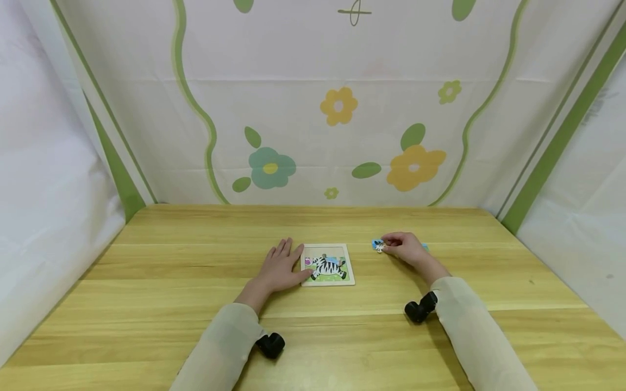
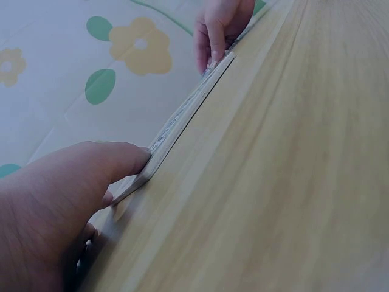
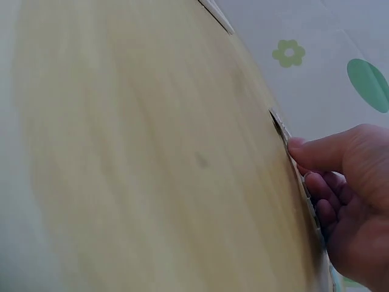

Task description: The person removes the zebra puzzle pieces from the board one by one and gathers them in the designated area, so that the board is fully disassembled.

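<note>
A square wooden puzzle board [image 1: 348,266] lies on the table, with a zebra picture partly filled by pieces; its upper part shows bare wood. My left hand [image 1: 280,269] rests flat at the board's left side, fingers spread, the thumb touching its lower left edge. In the left wrist view that thumb [image 2: 124,159] lies on the board's rim. Right of the board, my right hand [image 1: 405,247] pinches a blue, black and white puzzle piece [image 1: 377,245] between thumb and fingers. The piece is seen nearly edge-on in the right wrist view, and the hand hides part of it.
Another blue-green puzzle piece [image 1: 425,247] shows just beyond my right hand, mostly hidden by it. The wooden table [image 1: 337,347] runs back to a white cloth [image 1: 303,125] printed with flowers. White cloth also hangs at both sides.
</note>
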A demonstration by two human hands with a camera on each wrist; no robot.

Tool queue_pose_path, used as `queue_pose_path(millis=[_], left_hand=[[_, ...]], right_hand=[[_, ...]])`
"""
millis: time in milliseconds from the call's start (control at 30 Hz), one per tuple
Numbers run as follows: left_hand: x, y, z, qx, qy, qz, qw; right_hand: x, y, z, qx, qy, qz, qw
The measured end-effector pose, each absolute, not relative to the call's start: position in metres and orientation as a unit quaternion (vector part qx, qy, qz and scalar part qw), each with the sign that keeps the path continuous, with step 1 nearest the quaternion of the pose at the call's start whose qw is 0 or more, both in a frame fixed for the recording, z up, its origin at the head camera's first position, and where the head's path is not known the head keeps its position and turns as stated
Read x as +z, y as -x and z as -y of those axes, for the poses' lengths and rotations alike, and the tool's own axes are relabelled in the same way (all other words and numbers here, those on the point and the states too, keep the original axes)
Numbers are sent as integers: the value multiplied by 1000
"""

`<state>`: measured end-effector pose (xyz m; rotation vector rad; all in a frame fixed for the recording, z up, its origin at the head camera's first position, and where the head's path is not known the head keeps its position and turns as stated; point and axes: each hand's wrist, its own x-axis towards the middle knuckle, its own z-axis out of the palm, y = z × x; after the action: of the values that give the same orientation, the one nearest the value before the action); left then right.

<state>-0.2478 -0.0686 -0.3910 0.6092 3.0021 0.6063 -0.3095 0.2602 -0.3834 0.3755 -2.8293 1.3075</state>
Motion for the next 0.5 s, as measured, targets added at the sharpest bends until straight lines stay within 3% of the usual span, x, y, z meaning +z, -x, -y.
queue_pose_path(millis=[500], left_hand=[[-391, 247, 70, 196, -198, -960, 9]], right_hand=[[-383, 307, -258, 399, -119, 909, 4]])
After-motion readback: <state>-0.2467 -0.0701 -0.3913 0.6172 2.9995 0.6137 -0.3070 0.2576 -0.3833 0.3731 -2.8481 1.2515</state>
